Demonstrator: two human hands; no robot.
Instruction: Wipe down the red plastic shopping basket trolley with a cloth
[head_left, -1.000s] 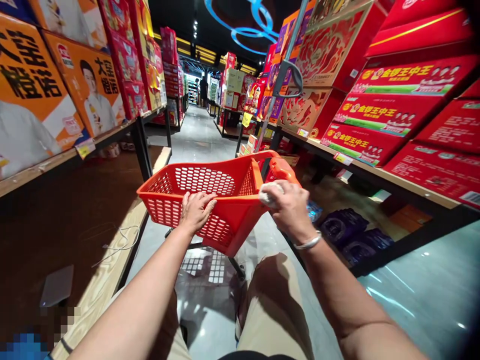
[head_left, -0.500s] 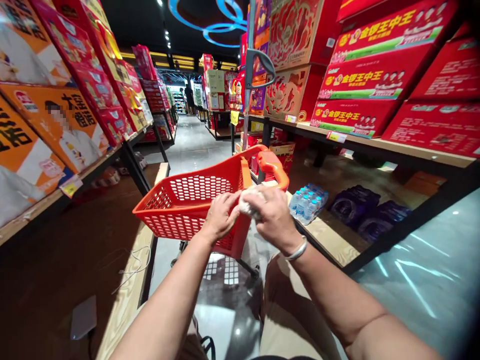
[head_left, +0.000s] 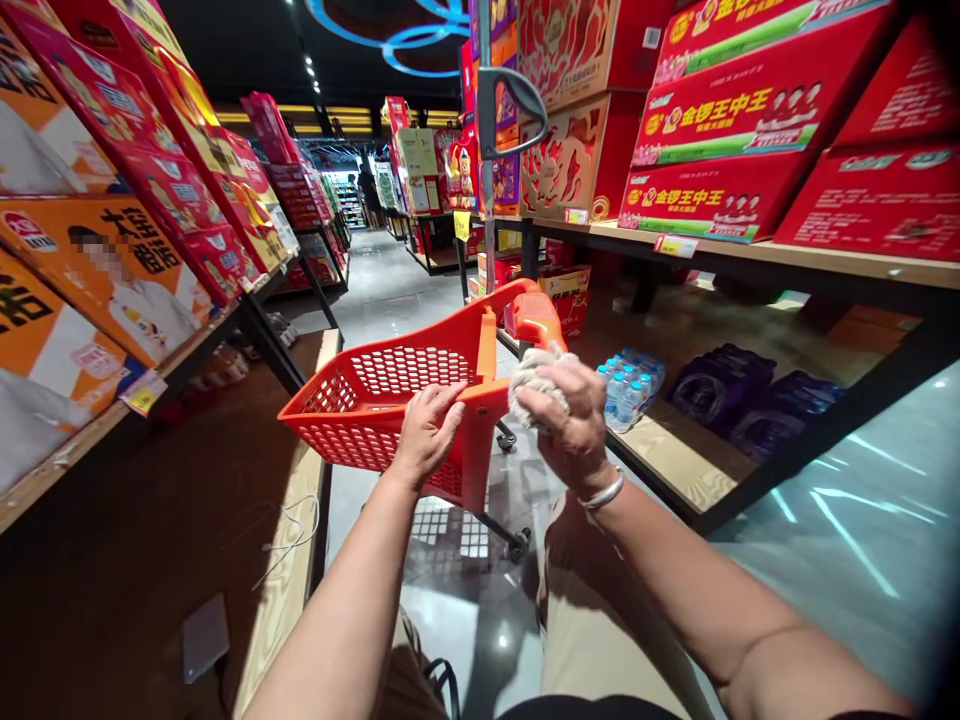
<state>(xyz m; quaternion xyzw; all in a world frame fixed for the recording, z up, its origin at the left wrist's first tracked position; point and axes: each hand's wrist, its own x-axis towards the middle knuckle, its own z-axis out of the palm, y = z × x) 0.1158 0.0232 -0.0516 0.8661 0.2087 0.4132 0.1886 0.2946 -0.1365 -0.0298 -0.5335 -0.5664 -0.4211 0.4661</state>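
Note:
An orange-red plastic shopping cart (head_left: 390, 440) with a perforated basket stands in front of me, its handle end toward my right. My left hand (head_left: 427, 430) is closed over the basket's near rim, thumb resting along the top. In my right hand (head_left: 577, 420) a crumpled whitish cloth (head_left: 536, 388) is bunched up, pressed around the near end of the cart's orange handle (head_left: 538, 318). The right fingers are curled around the cloth, and a pale bracelet circles that wrist. I cannot see inside most of the basket.
Stacked orange boxes (head_left: 97, 270) fill the left shelf; red boxes (head_left: 720, 120) are piled on the right one. Bottled water (head_left: 630, 390) sits on the low right shelf. A phone-like slab (head_left: 205, 638) with a cable lies lower left. A grey pole handle (head_left: 514, 112) rises beyond the cart.
My right hand has moved right with the cloth, from the basket's near corner along the handle. My left hand stays on the rim. The view has shifted slightly.

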